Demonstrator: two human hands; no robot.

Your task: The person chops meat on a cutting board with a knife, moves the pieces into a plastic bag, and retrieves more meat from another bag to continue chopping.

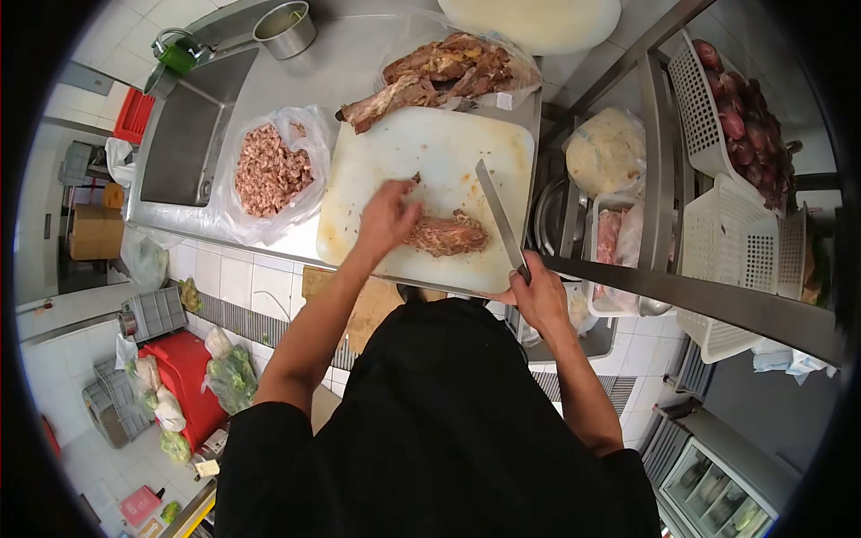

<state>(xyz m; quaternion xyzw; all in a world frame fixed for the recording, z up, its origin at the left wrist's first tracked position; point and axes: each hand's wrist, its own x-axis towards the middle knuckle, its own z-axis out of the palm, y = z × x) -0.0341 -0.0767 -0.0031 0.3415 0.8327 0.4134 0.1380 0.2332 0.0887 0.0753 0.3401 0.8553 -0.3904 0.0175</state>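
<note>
Presently, the right hand (541,294) is closed around the handle of the knife (499,204). The left hand (390,215) is partly open, fingers bent; whether it grips the meat (451,237) or the dark scrap (415,178) at its fingertips cannot be determined.

The meat lies immediately right of the left hand, its near end beside the palm, and left of the right hand and a little farther out. Its long axis runs crosswise, roughly left to right. The left hand is clearly the nearer. The knife points away from the body, leaning left toward its tip; its blade passes just beyond the meat's right end, steeply across that axis, with a narrow gap visible.

Material noted: meat reddish-brown, fibrous, rough and oblong; blade long, straight, grey metal. Beneath is the board (359,170), pale, smooth, rounded at the corners, stained and dotted with crumbs.

Left of the left hand, a crinkled clear bag (314,134) contains small pink chunks (269,170). Beyond both hands, large browned joints (448,67) sit in plastic, one overlapping the board's far edge. The counter (336,40) is brushed metal.
</note>
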